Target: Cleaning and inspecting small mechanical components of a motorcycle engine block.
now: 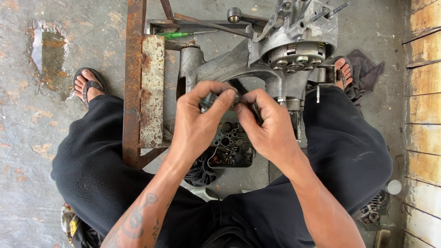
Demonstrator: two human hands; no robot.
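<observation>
My forearms & black trousers [115, 170] fill the bottom of the view; I'm sitting on the concrete floor [27, 151], knees apart. L hand [197, 124] & R hand [268, 126] meet in the middle, fingertips pinched together on a small dark metal part [239, 98]. Both grips closed on it, thumb vs forefinger each side. Part mostly hidden by fingers, can't tell exact shape. It's held in the air just in front of the grey engine casing [275, 50], above a dark gasket-like plate w/ holes [232, 147] lying below my hands. Casing sits against a rusty steel frame [138, 92] to the L. Green-handled screwdriver [177, 34] rests at top of frame, well apart from hands. Sandalled feet: L one [88, 85] beside frame, R one [343, 71] by casing, next to a dark rag [367, 73]. Small white cap [393, 186] on floor near R knee.
</observation>
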